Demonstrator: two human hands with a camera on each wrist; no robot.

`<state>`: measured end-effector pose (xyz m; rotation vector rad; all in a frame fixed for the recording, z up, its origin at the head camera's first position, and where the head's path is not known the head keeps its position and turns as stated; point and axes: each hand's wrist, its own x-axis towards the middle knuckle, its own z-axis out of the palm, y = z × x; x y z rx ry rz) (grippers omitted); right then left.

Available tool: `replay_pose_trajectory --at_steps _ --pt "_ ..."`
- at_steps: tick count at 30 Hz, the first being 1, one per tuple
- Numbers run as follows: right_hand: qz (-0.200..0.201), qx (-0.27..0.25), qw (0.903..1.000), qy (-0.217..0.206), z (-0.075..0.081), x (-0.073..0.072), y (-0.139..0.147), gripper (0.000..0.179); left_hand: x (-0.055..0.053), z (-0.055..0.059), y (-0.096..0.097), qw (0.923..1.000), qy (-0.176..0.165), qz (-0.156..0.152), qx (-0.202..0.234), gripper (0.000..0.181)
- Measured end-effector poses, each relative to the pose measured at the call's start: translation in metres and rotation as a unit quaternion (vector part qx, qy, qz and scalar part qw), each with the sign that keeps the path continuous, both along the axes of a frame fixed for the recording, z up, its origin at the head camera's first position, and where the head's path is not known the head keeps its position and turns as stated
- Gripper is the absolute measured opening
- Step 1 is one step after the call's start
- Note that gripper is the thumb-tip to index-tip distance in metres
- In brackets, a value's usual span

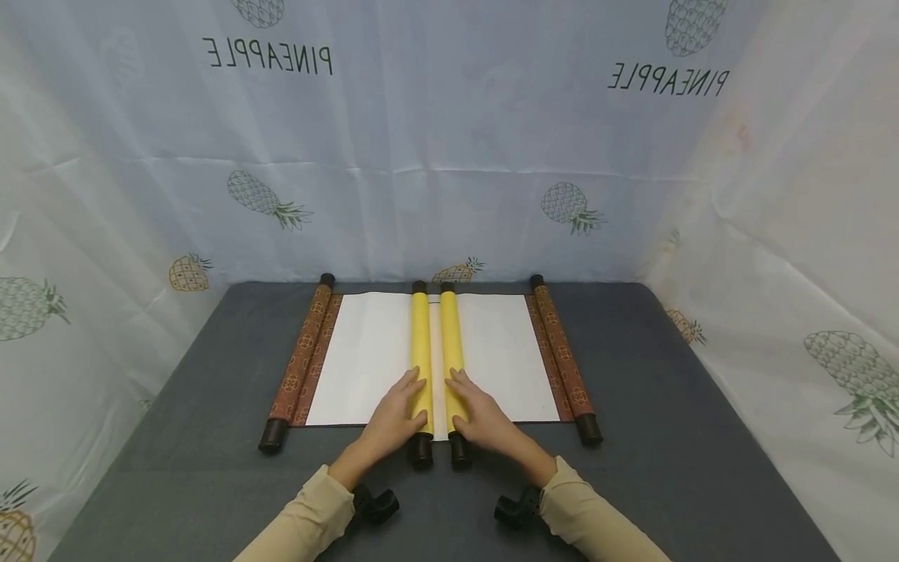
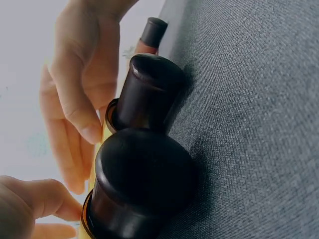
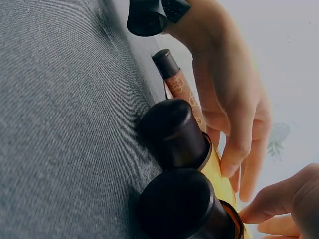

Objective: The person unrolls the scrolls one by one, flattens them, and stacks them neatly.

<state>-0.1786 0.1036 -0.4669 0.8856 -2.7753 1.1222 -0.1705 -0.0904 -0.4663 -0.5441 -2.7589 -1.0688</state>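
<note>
My left hand (image 1: 393, 414) rests its fingertips and thumb on a yellow scroll roll (image 1: 421, 336) with black end knobs. Beside it, a matching yellow roll (image 1: 450, 336) lies under the fingertips and thumb of my right hand (image 1: 488, 417). The two rolls lie nearly parallel, with a narrow strip of pale paper (image 1: 437, 367) between them. White paper stretches outward from both rolls. In the left wrist view, the near black knobs (image 2: 144, 179) stand close together, low over the cloth. The right wrist view shows the left hand (image 3: 239, 109) with extended fingers and its thumb against the yellow surface.
Brown patterned rollers with black ends bound the white paper, one at the left (image 1: 300, 359) and one at the right (image 1: 562, 351). Dark grey cloth (image 1: 182, 414) covers the table. A pineapple-print curtain (image 1: 435, 117) hangs behind and along both sides. Black devices sit at both wrists.
</note>
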Motion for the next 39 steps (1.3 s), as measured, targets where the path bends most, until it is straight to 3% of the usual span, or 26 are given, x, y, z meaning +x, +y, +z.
replay_pose_trajectory --at_steps 8,11,16,23,28,33,39 --pt "-0.001 0.010 0.9998 -0.014 -0.001 0.000 0.003 0.046 0.003 0.001 -0.001 0.9997 -0.025 -0.006 0.007 0.049" --pt "-0.023 0.003 0.9997 -0.012 0.000 0.001 0.004 0.041 0.003 0.001 -0.001 0.9998 -0.019 0.002 -0.008 0.046" --pt "-0.077 0.000 0.9970 -0.003 0.000 0.002 0.003 0.048 0.005 0.002 -0.002 0.9985 0.004 0.033 -0.043 0.039" --pt "-0.115 0.020 0.9931 0.011 -0.001 0.003 0.005 0.052 0.006 0.003 -0.004 0.9963 0.019 0.054 -0.065 0.046" --pt "-0.119 0.026 0.9924 0.018 -0.002 0.003 0.007 0.053 0.008 0.004 -0.008 0.9957 0.045 0.051 -0.062 0.045" --pt "-0.103 0.013 0.9938 0.040 -0.002 0.005 0.011 0.056 0.010 0.006 -0.011 0.9978 0.033 0.045 -0.035 0.045" --pt "-0.066 -0.022 0.9974 0.017 -0.005 0.005 0.015 0.048 0.012 0.007 -0.014 0.9980 0.031 0.044 -0.033 0.045"
